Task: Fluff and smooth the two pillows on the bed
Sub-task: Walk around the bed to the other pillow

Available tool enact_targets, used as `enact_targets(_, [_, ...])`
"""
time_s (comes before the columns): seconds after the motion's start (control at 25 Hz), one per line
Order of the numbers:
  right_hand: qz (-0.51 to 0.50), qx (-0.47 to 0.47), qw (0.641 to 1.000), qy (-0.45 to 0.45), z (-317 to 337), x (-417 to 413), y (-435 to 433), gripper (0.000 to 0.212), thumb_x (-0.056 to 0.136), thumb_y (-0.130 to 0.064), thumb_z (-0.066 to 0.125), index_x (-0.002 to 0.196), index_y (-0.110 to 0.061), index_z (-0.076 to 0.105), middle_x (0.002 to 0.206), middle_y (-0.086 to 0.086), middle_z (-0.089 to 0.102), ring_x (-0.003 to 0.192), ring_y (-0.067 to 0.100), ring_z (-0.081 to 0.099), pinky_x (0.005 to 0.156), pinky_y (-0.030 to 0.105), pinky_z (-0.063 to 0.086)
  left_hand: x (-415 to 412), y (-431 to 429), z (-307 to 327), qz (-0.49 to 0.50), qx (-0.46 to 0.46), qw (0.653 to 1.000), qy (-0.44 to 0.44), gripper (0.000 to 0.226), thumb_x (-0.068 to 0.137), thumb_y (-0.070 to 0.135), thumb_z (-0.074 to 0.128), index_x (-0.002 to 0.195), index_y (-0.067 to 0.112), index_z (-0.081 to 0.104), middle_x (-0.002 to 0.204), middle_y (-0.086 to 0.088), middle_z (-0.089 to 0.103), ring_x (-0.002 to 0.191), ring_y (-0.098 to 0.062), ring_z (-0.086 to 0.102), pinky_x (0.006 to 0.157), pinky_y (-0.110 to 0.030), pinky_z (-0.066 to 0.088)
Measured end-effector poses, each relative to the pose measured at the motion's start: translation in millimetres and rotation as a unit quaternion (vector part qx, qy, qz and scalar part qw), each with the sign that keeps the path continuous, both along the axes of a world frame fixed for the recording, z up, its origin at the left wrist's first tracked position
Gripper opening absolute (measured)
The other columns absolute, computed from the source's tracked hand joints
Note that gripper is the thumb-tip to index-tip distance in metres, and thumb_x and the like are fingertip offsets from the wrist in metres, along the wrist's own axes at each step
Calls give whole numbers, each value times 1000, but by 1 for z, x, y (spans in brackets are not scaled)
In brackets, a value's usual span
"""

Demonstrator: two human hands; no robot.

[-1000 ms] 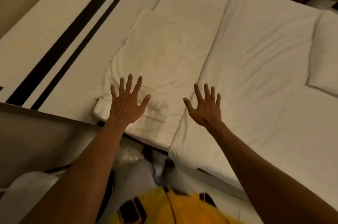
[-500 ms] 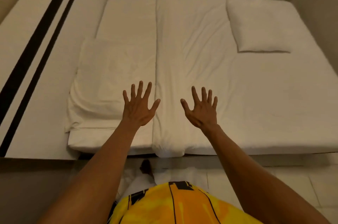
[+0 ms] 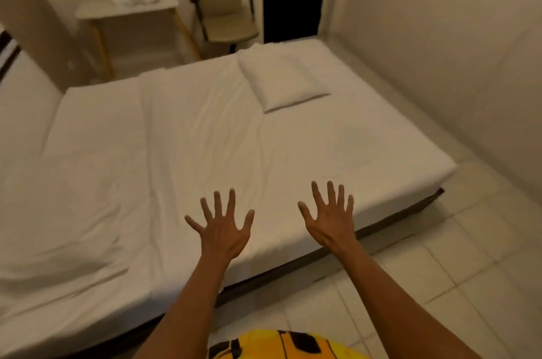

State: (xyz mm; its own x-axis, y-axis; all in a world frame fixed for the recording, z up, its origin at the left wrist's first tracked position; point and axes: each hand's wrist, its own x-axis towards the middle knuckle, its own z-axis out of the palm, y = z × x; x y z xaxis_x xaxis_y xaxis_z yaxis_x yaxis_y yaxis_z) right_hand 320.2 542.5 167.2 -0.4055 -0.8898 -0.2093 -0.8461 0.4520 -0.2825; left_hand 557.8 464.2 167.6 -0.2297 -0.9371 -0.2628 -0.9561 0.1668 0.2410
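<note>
While both arms reached out over the bed's near edge, left hand and right hand hung with fingers spread wide, holding nothing. One pillow lay flat at the far right corner, well apart from both hands. A second pillow lay rumpled at the bed's left edge.

A white-sheeted bed carries one pillow at its far end, another flat pillow nearer left
</note>
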Motion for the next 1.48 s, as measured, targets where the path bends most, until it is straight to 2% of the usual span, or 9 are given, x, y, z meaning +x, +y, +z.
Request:
enact_targets(0.12, [-39, 1, 999, 6, 13, -67, 27, 79, 95, -75, 11, 161, -36, -9, 169, 10, -19, 154, 39, -21, 120, 60, -15, -87, 4, 14, -77, -27, 997, 3, 80, 90, 77, 7, 156, 38, -15, 167, -3, -17, 152, -34, -21, 112, -72, -16])
enact_targets(0.32, [-119, -4, 993, 6, 8, -160, 64, 81, 94, -77, 13, 160, -38, -12, 169, 11, -21, 154, 43, -19, 122, 65, -10, -213, 13, 16, -191, -77, 979, 4, 84, 86, 80, 3, 153, 38, -24, 162, -3, -31, 150, -32, -25, 116, -67, -14])
enact_targets(0.48, [-173, -15, 984, 27, 4, -240, 90, 82, 93, -76, 15, 160, -38, -13, 169, 13, -19, 154, 45, -14, 122, 62, -9, -311, 16, -1, -246, -94, 965, 17, 89, 85, 83, 9, 154, 36, -22, 163, -3, -31, 150, -32, -25, 114, -63, -23])
enact_targets(0.68, [-231, -26, 972, 41, 3, -365, 91, 83, 89, -79, 0, 159, -38, -15, 169, 13, -18, 154, 46, -15, 123, 63, -4, -458, 6, -23, -278, -67, 958, 26, 90, 83, 86, 3, 154, 37, -23, 163, -3, -30, 151, -32, -24, 115, -63, -22])
enact_targets(0.92, [-299, -17, 954, 11, -4, -512, 98, 79, 95, -73, 12, 159, -38, -16, 169, 15, -18, 152, 49, -17, 122, 64, -4, -610, -15, -16, -332, -17, 943, 6, 87, 83, 84, 1, 152, 38, -27, 162, -4, -31, 150, -32, -26, 115, -63, -22])
enact_targets(1.16, [-292, 13, 956, 14, -18, -669, 98, 85, 88, -76, 0, 160, -34, -14, 169, 16, -17, 153, 49, -16, 123, 64, -3, -763, -34, -25, -280, 31, 960, 8, 85, 88, 81, 9, 149, 38, -32, 161, -5, -33, 149, -34, -26, 116, -65, -17])
enact_targets(1.28, [-265, 31, 964, 8, -15, -754, 92, 80, 93, -73, 6, 161, -33, -13, 169, 17, -15, 153, 48, -15, 123, 64, -4, -840, -24, -23, -259, 27, 965, 17, 85, 89, 80, 10, 150, 38, -32, 160, -4, -34, 149, -34, -26, 116, -65, -17])
enact_targets(1.48, [-211, 60, 976, -4, -18, -873, 76, 83, 89, -75, -1, 161, -34, -12, 169, 15, -16, 153, 46, -18, 123, 63, -7, -948, 3, -33, -219, 44, 974, 43, 86, 83, 84, 2, 148, 40, -33, 160, -2, -35, 148, -31, -29, 115, -61, -21])
